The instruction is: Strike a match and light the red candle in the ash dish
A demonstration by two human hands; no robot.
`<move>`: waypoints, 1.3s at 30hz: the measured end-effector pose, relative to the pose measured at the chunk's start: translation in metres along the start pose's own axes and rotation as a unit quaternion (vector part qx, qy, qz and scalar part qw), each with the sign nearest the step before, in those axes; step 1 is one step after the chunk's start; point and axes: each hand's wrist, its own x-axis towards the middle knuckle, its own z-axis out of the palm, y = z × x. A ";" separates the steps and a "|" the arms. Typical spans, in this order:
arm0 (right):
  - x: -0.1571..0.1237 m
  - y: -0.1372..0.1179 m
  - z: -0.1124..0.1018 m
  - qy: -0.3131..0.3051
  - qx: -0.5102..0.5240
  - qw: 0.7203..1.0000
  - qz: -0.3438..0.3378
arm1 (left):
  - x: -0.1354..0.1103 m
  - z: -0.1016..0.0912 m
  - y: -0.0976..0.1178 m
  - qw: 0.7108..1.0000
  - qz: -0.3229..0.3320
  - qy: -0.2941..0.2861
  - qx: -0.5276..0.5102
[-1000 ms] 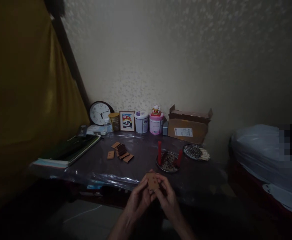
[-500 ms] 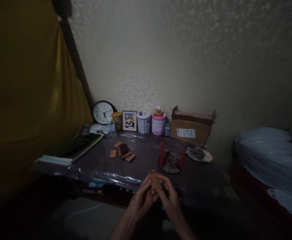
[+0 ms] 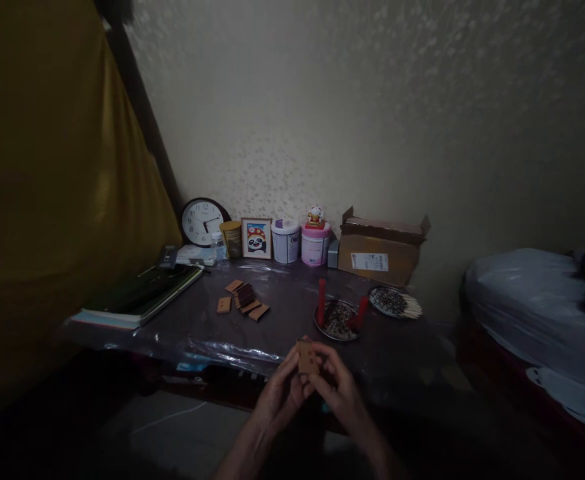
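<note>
A small brown matchbox (image 3: pixel 308 359) with reddish marks on its face is held up in front of the table's near edge. My left hand (image 3: pixel 278 395) grips its left side, fingers closed around it. On the right side, my right hand (image 3: pixel 339 387) pinches the same box between thumb and fingers. Beyond the hands, several similar matchboxes (image 3: pixel 245 295) lie in a loose pile on the table. Just past my right hand, a round metal plate (image 3: pixel 339 339) holds two red candles (image 3: pixel 321 303) and dark-speckled bits. Whether the held box is slightly slid out, I cannot tell.
Light matchsticks (image 3: pixel 412 307) lie over the edge of a second plate (image 3: pixel 379 311). Along the wall stand a clock (image 3: pixel 203 223), a framed panda picture (image 3: pixel 257 240), tubs (image 3: pixel 285 243) and a cardboard box (image 3: pixel 379 257). Notebooks (image 3: pixel 139 300) lie left on the plastic-covered table (image 3: pixel 282 300).
The view has shifted slightly, so the table things sit a little further left and higher. The matchbox, still in both hands, now faces me a bit more squarely.
</note>
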 end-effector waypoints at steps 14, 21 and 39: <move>0.008 0.005 -0.022 0.044 0.049 0.994 0.083 | -0.008 -0.006 -0.003 0.989 -0.142 -0.004 0.033; 0.011 0.010 -0.029 0.070 0.013 0.995 0.073 | -0.011 -0.006 -0.006 0.988 -0.153 -0.017 0.027; 0.011 0.025 -0.032 0.025 -0.148 0.987 0.051 | -0.002 0.000 -0.001 0.939 -0.111 0.091 0.313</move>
